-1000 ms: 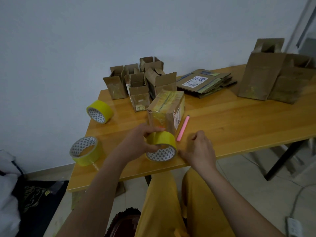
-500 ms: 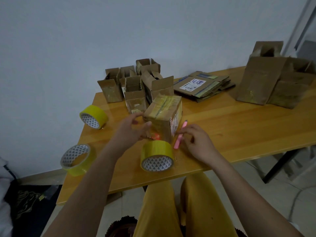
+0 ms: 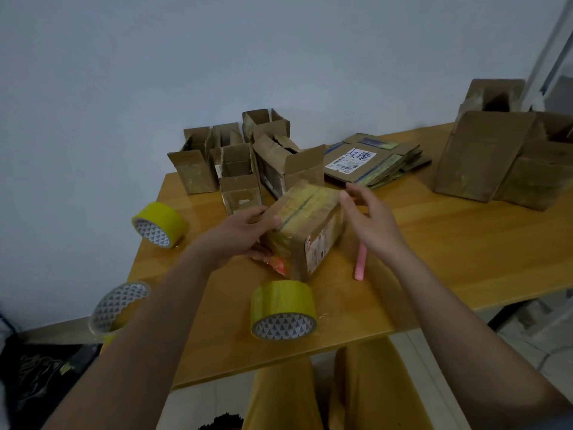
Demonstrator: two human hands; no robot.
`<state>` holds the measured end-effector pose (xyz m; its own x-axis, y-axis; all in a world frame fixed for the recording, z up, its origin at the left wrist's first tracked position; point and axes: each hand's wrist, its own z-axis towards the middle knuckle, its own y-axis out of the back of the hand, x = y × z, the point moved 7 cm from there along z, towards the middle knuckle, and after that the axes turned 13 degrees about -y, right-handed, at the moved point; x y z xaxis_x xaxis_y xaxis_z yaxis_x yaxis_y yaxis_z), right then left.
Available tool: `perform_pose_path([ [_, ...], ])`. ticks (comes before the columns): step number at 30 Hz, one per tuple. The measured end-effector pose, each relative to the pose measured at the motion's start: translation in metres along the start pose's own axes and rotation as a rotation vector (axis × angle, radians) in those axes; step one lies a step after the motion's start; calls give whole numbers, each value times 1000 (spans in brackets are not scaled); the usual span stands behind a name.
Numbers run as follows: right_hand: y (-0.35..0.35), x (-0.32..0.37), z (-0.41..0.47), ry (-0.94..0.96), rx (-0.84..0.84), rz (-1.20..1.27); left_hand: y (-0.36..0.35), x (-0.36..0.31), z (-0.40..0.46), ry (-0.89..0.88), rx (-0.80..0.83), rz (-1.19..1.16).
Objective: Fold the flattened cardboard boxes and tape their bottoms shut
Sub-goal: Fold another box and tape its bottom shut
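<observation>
Both hands have left the tape roll (image 3: 283,310), which now stands alone at the table's (image 3: 465,243) near edge. The left hand (image 3: 245,234) grips the taped box's (image 3: 305,225) near-left corner, fingers curled over its top. The right hand (image 3: 367,223), moved off the pink pen (image 3: 359,265), hovers spread beside the box's right side.

Both hands left the tape roll (image 3: 283,309) for the taped box (image 3: 305,226).

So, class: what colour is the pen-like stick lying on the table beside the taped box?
Pink. The stick shows best in the head view, its only view.
</observation>
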<state>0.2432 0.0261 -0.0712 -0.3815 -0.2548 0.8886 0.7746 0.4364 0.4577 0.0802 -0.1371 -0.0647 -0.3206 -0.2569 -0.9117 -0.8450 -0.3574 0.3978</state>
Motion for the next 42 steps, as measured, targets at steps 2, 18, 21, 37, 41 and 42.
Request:
perform_pose_path([
  [2,-14,14,8,-43,125,114,9,-9,-2,-35,47,10],
  [18,-58,28,8,60,212,-286,31,19,-8,125,-331,38],
  [21,-56,29,5,9,248,-342,24,16,-8,119,-265,23],
  [37,-31,61,-40,-158,368,126,50,6,-54,-38,-450,-430],
  [41,-30,81,-50,-57,301,206,63,0,-71,-30,-557,-549],
  [42,-30,88,-53,-7,285,211,65,1,-74,-42,-560,-561],
])
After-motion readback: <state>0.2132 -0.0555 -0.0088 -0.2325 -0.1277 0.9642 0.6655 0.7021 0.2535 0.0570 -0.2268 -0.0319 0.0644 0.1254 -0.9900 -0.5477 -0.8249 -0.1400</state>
